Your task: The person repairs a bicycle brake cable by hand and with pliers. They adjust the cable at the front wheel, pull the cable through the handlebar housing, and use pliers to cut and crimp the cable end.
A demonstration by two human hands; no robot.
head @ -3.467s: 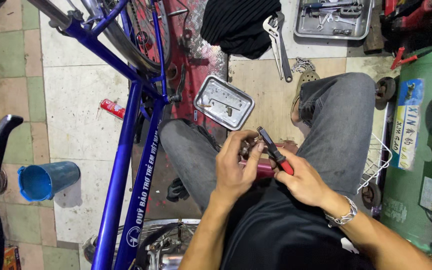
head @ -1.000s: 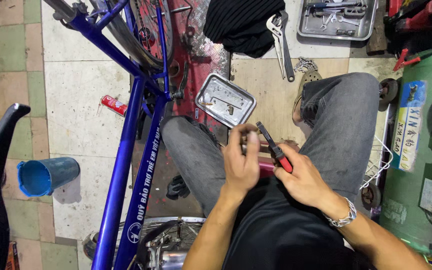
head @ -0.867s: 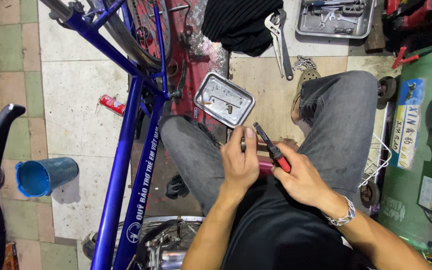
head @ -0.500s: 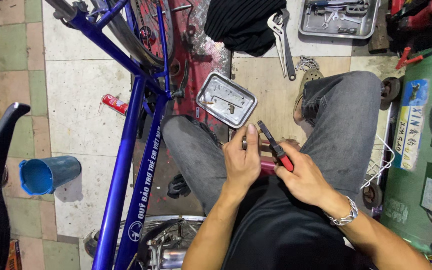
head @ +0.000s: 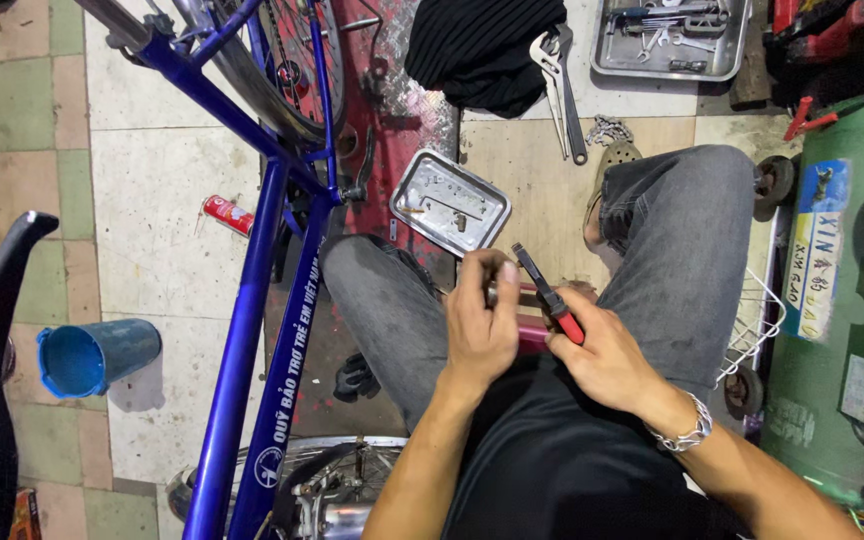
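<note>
My left hand (head: pixel 480 325) is closed around a small metal part held between my knees, mostly hidden by the fingers. My right hand (head: pixel 607 355) grips red-handled pliers (head: pixel 550 298), whose dark jaws point up and to the left, close to the left hand. A dark red cylindrical piece (head: pixel 532 333) shows between the two hands. Just beyond the hands, a small metal tray (head: pixel 449 202) lies on the floor with a few small parts in it.
A blue bicycle frame (head: pixel 252 300) runs down the left, its wheel at the top. A blue cup (head: pixel 92 355) and a red can (head: pixel 227 214) lie on the tiles. A tool tray (head: pixel 670 40), a wrench (head: pixel 560 90), black cloth (head: pixel 487 45) and a green tank (head: pixel 842 290) stand around.
The hands stay in nearly the same place. The pliers have shifted only slightly against the part, and the view has wobbled a little.
</note>
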